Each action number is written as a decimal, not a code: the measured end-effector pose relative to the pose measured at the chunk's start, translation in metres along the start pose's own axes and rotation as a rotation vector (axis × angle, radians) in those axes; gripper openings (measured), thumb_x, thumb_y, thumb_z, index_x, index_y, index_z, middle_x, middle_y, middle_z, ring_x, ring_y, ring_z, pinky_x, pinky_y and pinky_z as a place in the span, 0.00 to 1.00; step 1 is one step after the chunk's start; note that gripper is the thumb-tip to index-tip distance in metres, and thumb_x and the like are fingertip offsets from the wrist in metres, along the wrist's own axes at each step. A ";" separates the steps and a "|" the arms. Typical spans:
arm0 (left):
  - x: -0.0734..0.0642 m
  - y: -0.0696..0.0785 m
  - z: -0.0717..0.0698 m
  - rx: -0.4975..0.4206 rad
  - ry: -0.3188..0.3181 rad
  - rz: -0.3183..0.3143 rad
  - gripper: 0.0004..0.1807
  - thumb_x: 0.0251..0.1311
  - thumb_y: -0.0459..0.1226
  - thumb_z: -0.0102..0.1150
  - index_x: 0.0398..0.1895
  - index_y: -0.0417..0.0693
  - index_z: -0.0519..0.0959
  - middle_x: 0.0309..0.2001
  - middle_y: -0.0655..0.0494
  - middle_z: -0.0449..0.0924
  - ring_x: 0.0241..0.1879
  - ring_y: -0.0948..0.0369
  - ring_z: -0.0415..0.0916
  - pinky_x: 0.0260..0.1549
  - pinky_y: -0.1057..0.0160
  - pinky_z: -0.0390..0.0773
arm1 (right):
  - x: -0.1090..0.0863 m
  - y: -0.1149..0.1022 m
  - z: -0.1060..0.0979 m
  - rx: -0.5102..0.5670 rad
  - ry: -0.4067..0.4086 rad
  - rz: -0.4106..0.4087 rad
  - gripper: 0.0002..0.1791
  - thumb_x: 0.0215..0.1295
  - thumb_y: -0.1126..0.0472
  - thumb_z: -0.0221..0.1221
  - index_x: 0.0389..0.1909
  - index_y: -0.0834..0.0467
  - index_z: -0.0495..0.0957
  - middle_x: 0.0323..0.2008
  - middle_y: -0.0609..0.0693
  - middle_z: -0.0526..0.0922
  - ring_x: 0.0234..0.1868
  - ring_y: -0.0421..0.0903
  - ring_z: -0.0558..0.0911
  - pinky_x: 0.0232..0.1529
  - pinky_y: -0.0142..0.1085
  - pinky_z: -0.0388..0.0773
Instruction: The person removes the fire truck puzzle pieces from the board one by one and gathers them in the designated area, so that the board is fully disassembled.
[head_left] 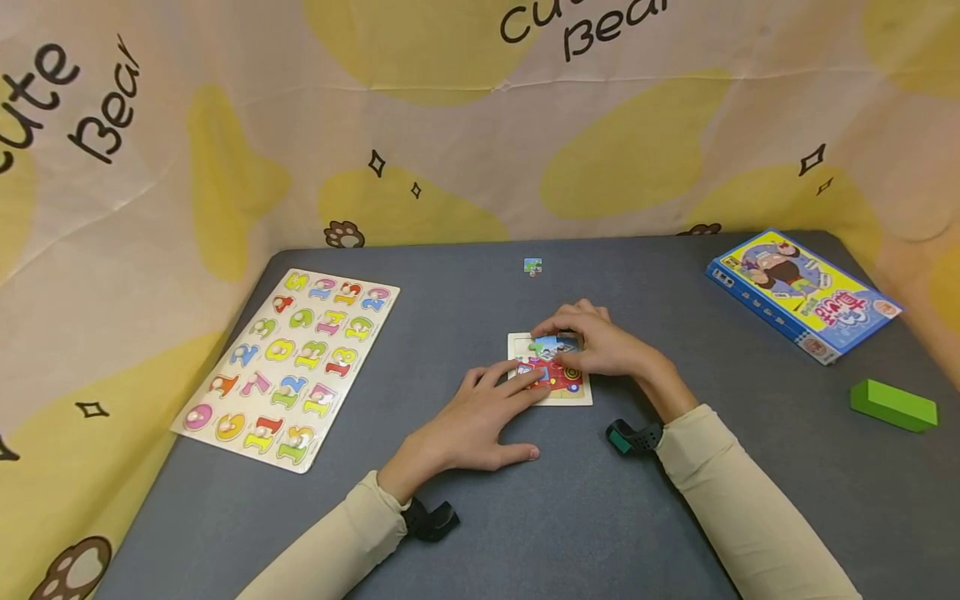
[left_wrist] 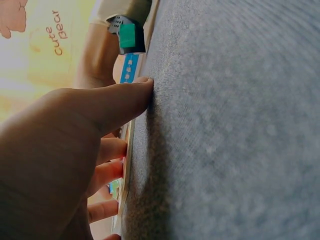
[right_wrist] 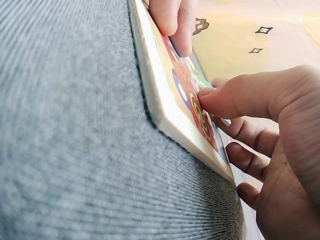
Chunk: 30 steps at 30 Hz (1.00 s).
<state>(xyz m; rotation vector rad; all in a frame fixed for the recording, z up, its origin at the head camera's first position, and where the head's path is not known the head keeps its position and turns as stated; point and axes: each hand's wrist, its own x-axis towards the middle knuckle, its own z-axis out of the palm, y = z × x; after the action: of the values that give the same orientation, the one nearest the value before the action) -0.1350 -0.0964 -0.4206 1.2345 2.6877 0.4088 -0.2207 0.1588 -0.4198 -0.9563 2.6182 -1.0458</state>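
A small jigsaw board (head_left: 585,398) with a pale frame and a red vehicle picture lies on the table. My left hand (head_left: 480,421) rests its outstretched fingertips on the lower left of the picture, thumb (left_wrist: 125,97) spread away toward the table surface. Across the board's upper right, my right hand (head_left: 603,342) has its thumb (right_wrist: 215,101) and index finger bent around a blue-and-green puzzle piece (head_left: 553,345) in the upper part of the picture. The fingers partly cover that piece. One loose puzzle piece (head_left: 532,266) lies beyond the board.
A number puzzle board (head_left: 300,400) with colourful digits lies on the left. At the right are a blue-and-yellow box (head_left: 806,292) and a green block (head_left: 892,406). Patterned cloth (head_left: 465,125) rises behind the grey table (head_left: 570,517).
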 end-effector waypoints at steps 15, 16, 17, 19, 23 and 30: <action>0.000 -0.002 0.001 -0.010 0.013 0.003 0.42 0.63 0.61 0.61 0.78 0.60 0.63 0.79 0.59 0.61 0.80 0.51 0.49 0.71 0.43 0.55 | -0.001 0.002 -0.002 -0.050 -0.005 -0.006 0.21 0.63 0.60 0.69 0.58 0.48 0.84 0.45 0.47 0.82 0.42 0.46 0.65 0.46 0.46 0.49; 0.000 -0.002 0.001 -0.009 0.012 0.002 0.42 0.63 0.61 0.61 0.78 0.60 0.63 0.78 0.59 0.61 0.80 0.51 0.49 0.71 0.43 0.55 | -0.001 0.001 -0.002 -0.054 -0.002 -0.008 0.21 0.63 0.60 0.69 0.58 0.49 0.84 0.45 0.47 0.82 0.42 0.46 0.65 0.46 0.46 0.49; 0.000 -0.002 0.001 -0.009 0.012 0.001 0.42 0.63 0.61 0.61 0.78 0.60 0.63 0.78 0.59 0.61 0.80 0.52 0.49 0.71 0.43 0.55 | -0.001 0.001 -0.002 -0.055 0.000 -0.008 0.21 0.63 0.59 0.69 0.58 0.49 0.84 0.45 0.47 0.82 0.42 0.47 0.65 0.46 0.46 0.49; -0.001 -0.002 0.001 -0.006 0.013 0.001 0.42 0.63 0.61 0.61 0.78 0.60 0.63 0.78 0.59 0.62 0.80 0.52 0.49 0.71 0.43 0.55 | -0.001 0.001 -0.002 -0.061 0.007 -0.010 0.21 0.62 0.59 0.69 0.57 0.48 0.84 0.45 0.47 0.83 0.42 0.47 0.66 0.46 0.46 0.49; -0.001 -0.001 0.001 -0.008 0.016 0.005 0.42 0.63 0.61 0.61 0.78 0.60 0.63 0.78 0.59 0.61 0.80 0.52 0.49 0.70 0.43 0.56 | -0.001 0.002 -0.001 -0.062 0.018 -0.009 0.21 0.62 0.59 0.69 0.57 0.49 0.84 0.45 0.47 0.84 0.43 0.47 0.68 0.46 0.46 0.50; -0.001 -0.002 0.001 -0.020 0.008 0.008 0.42 0.64 0.61 0.61 0.78 0.60 0.63 0.79 0.59 0.61 0.80 0.51 0.49 0.70 0.42 0.56 | -0.001 0.003 -0.001 -0.045 0.030 -0.010 0.21 0.62 0.59 0.69 0.58 0.49 0.84 0.45 0.47 0.83 0.43 0.47 0.68 0.45 0.46 0.50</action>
<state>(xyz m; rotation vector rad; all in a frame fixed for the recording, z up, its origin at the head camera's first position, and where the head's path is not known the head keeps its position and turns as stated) -0.1353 -0.0981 -0.4216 1.2415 2.6791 0.4411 -0.2219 0.1615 -0.4213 -0.9718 2.6744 -1.0159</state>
